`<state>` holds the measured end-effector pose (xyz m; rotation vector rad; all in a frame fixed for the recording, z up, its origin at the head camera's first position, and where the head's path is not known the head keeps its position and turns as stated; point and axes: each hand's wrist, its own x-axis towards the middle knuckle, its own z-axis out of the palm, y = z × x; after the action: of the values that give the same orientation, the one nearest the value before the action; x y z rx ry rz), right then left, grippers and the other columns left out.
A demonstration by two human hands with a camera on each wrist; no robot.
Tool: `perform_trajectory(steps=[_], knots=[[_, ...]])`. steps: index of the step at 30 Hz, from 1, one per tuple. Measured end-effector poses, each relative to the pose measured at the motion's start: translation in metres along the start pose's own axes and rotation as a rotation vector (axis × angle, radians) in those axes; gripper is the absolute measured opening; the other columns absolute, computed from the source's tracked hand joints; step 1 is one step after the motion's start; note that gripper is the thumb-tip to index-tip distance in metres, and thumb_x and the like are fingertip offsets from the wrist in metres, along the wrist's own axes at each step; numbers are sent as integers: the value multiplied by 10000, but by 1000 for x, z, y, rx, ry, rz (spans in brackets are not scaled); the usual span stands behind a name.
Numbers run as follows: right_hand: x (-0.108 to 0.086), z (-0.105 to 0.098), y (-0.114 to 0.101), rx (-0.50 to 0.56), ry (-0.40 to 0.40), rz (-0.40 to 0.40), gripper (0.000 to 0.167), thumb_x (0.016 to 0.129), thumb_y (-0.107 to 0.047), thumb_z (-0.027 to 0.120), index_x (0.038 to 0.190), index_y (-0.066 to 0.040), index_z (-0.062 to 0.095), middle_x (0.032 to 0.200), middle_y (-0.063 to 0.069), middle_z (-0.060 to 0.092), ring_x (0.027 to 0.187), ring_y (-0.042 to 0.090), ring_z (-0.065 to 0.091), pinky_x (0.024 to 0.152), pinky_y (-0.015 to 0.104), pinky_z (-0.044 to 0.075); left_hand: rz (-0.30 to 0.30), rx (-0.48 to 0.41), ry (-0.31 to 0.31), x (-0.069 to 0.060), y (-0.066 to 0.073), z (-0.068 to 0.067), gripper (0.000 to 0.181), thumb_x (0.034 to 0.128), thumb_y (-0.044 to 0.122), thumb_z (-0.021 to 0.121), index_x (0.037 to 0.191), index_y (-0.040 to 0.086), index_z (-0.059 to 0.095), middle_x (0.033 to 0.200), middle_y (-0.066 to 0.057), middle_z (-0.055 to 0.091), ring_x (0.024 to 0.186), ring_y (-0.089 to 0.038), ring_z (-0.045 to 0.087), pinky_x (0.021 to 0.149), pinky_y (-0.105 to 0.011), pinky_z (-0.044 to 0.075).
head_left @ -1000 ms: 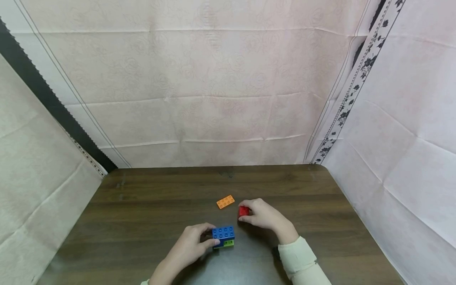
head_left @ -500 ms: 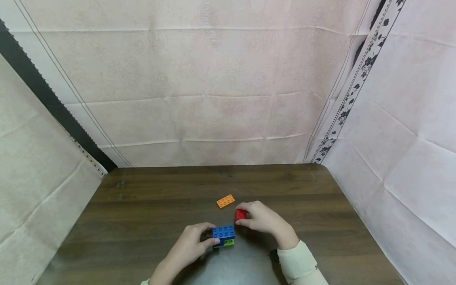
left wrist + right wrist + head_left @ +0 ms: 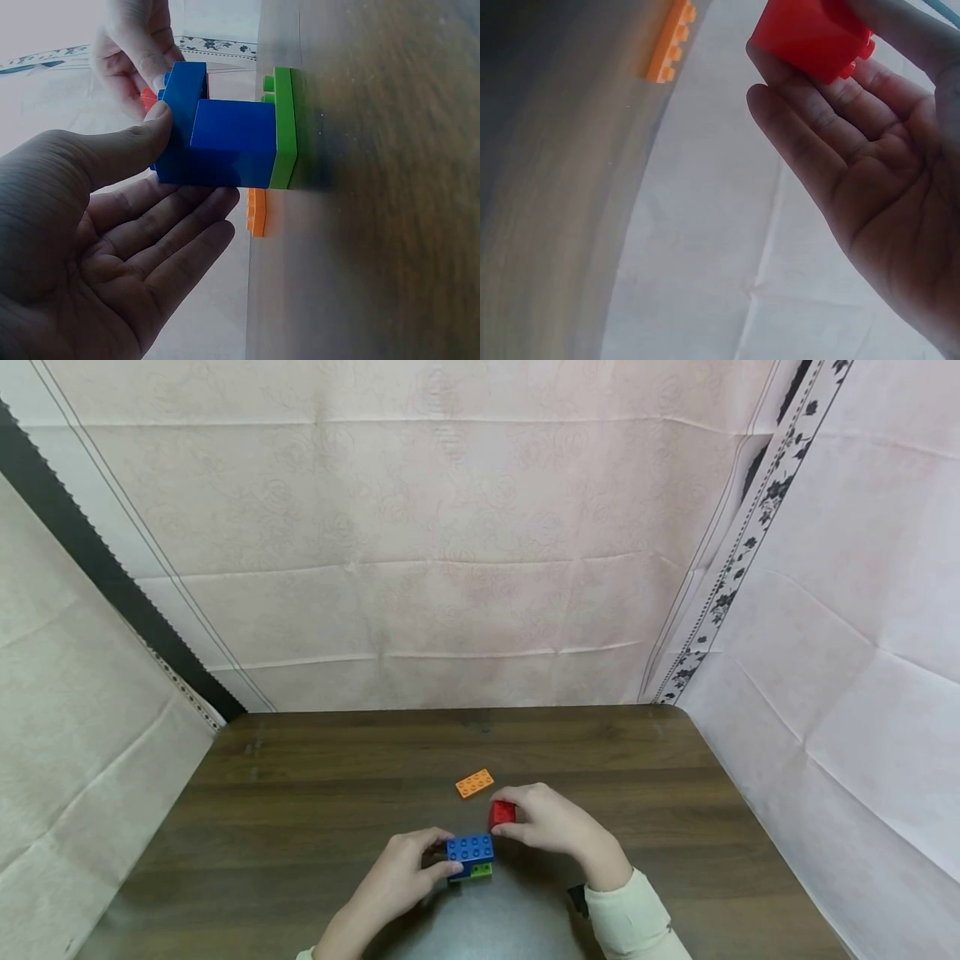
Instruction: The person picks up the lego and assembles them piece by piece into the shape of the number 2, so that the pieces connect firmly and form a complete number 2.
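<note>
My left hand [image 3: 401, 872] grips a small stack of toy building bricks from its left side, thumb in front and fingers behind. On top lies a long blue brick [image 3: 471, 848]; under it is a shorter blue brick [image 3: 234, 139], and a thin green brick [image 3: 283, 127] forms the base. Between its thumb and fingers my right hand [image 3: 553, 820] pinches a red brick [image 3: 503, 812]. In the right wrist view the red brick's studs face the palm side, and it is held off the table. It hovers just behind the stack's right end.
A thin orange brick [image 3: 475, 783] lies studs up on the wooden table [image 3: 315, 793], behind the stack and left of my right hand. Pale patterned cloth [image 3: 450, 568] hangs beyond the table's back edge and along both sides.
My right hand has carried the red brick left and slightly nearer, toward the stack. My left hand and the stack have stayed in place, as has the orange brick.
</note>
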<state>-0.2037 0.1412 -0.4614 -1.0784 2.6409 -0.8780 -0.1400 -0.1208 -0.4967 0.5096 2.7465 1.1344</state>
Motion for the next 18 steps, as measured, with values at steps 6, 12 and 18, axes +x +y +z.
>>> perform_trajectory(steps=[6,12,18], knots=[[-1,-4,-9,-10,9,-33,261,934,-260,750,1142,-123,671,858,-143,628,706,82,573,638,210,515,-11,-8,-6,0,1,0,353,903,431,744,1152,184,706,1090,35,707,947,-140,637,837,-446,561],[-3,-7,-18,-20,11,-49,238,936,-267,749,1114,-130,671,832,-143,610,679,81,550,605,207,502,10,-3,4,0,0,0,326,908,409,746,1141,184,707,1073,47,708,937,-123,641,828,-422,564],[-3,-8,-25,-8,-4,-79,190,940,-243,744,1083,-140,672,852,-144,621,689,62,552,623,200,509,27,-3,10,0,0,0,302,914,388,747,1133,184,708,1059,60,709,931,-112,648,816,-400,567]])
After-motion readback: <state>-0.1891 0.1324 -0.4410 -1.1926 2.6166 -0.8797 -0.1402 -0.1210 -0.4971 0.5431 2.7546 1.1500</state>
